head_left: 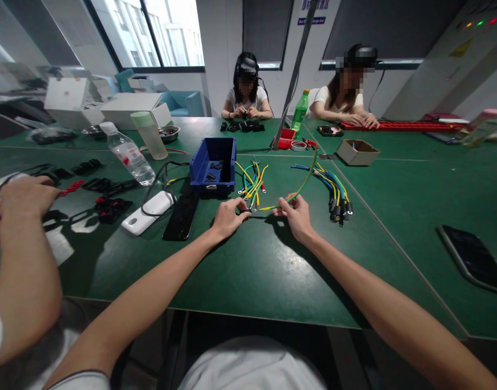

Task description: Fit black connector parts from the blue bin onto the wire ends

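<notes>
Between the thumb and fingertips of my right hand (296, 216) is a yellow-green wire (304, 183), which arcs up and away toward the back of the table. The wire's near end, with a metal lug, points at my left hand (231, 218). That hand is closed in a pinch on a small black piece (244, 210), mostly covered by the fingers. Just beyond both hands lies a loose pile of yellow, green and blue wires (254, 181) with ring lugs. To the right rests a bundle of wires (333, 187) with black sleeves and lugs on their near ends.
Left of the wires stands a blue bin (213, 187) with small black parts inside. A black phone (181, 216), a white power bank (148, 213) and a water bottle (130, 157) are farther left. A neighbour's arm (26, 244) reaches in. Two people sit opposite.
</notes>
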`<state>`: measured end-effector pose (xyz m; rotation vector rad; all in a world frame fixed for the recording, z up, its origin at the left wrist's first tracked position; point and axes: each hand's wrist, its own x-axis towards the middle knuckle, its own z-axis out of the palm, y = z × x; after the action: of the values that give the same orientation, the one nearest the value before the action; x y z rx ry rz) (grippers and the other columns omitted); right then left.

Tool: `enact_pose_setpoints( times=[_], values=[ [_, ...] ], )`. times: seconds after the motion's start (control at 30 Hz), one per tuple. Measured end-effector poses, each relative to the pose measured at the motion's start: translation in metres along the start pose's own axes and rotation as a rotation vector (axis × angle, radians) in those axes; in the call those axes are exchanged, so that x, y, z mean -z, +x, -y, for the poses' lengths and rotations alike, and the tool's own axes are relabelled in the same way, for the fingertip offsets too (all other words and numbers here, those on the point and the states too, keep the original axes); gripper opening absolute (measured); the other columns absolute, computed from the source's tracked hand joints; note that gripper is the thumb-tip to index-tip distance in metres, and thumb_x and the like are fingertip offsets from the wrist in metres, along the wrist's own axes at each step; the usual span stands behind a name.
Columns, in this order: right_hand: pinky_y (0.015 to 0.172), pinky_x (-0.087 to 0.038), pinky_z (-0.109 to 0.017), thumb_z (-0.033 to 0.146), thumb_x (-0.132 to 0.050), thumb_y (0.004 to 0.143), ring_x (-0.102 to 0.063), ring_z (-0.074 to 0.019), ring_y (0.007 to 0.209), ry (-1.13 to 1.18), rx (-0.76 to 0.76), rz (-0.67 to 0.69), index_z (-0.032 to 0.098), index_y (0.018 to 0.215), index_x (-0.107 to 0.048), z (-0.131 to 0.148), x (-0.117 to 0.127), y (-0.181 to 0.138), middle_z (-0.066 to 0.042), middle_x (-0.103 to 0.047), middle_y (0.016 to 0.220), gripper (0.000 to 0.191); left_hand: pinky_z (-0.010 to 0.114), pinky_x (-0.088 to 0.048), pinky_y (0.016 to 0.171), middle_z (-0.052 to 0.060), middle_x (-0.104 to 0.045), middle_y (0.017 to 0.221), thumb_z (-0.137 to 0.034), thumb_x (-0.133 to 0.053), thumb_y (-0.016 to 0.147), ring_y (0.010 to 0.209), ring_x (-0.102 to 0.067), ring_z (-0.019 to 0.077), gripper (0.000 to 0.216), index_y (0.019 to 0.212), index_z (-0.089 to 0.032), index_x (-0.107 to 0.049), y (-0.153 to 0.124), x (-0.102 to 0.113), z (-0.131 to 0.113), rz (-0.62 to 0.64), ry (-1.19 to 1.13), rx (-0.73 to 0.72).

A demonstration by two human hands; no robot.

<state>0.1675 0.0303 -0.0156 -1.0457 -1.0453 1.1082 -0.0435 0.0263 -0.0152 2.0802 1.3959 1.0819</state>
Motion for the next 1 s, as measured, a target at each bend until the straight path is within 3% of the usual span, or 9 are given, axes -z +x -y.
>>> enact_pose_setpoints(
  times=[1.0],
  values=[
    [0.051, -0.055, -0.029, 0.042, -0.074, 0.069, -0.064, -0.0150, 0.052, -0.004, 0.028, 0.015, 0.023, 0.083, -0.046, -0.0015, 0.0007, 0.0002, 0.006, -0.057, 0.066, 0.036, 0.027, -0.047, 0.068, 0.002, -0.068, 0.080, -0.024, -0.069, 0.074, 0.076, -0.063, 0.0157, 0.011, 0.078, -0.017, -0.062, -0.0009, 0.0010, -0.0027, 0.032, 0.008, -0.060]
  ],
)
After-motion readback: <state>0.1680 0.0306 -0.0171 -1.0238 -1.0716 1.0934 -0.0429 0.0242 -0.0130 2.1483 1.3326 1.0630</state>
